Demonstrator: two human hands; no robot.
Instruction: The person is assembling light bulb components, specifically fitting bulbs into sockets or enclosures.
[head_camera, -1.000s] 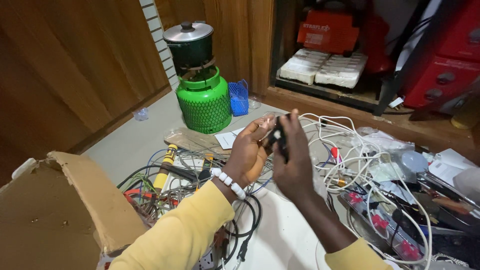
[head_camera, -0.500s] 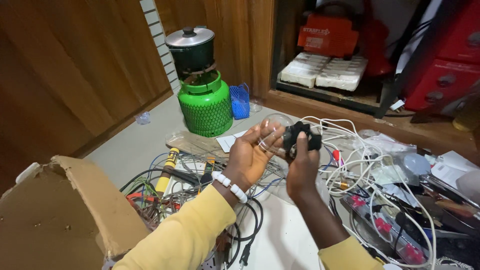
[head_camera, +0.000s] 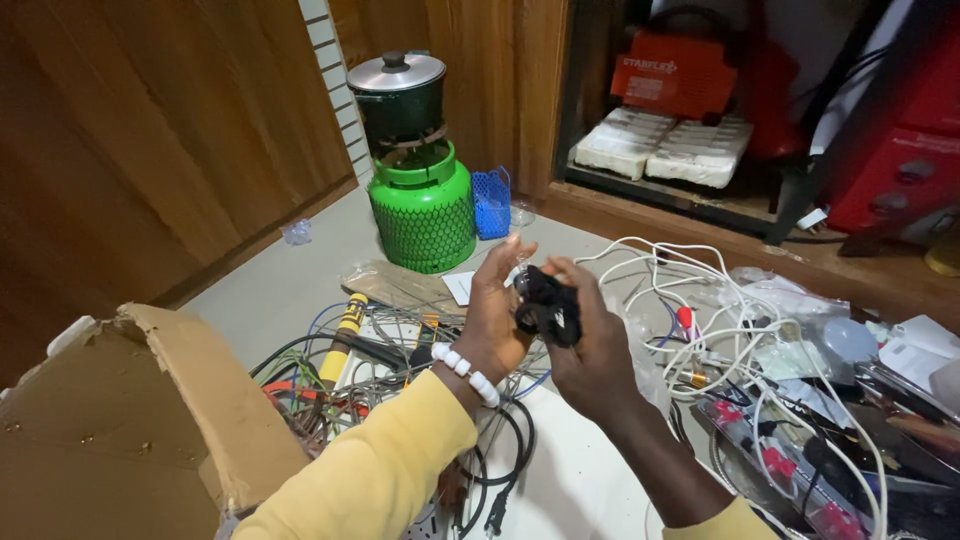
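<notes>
My right hand (head_camera: 596, 352) grips a small bundle of coiled black cable (head_camera: 548, 305), raised above the floor. My left hand (head_camera: 497, 313), with a white bead bracelet on the wrist and a yellow sleeve, is held beside the bundle with its fingers spread, the fingertips touching the bundle's left side. Below both hands lies a tangle of black and coloured wires (head_camera: 380, 370) on the pale floor.
A green gas cylinder (head_camera: 423, 215) with a lidded pot (head_camera: 398, 95) on top stands behind, next to a blue basket (head_camera: 491, 203). White cables (head_camera: 700, 300) and a power strip (head_camera: 770, 460) spread to the right. A torn cardboard box (head_camera: 120, 430) sits at left. A yellow-handled screwdriver (head_camera: 341, 335) lies among the wires.
The black cable bundle has come lower and nearer to me in my right hand. My left hand's fingers have opened and now rest against the bundle's side.
</notes>
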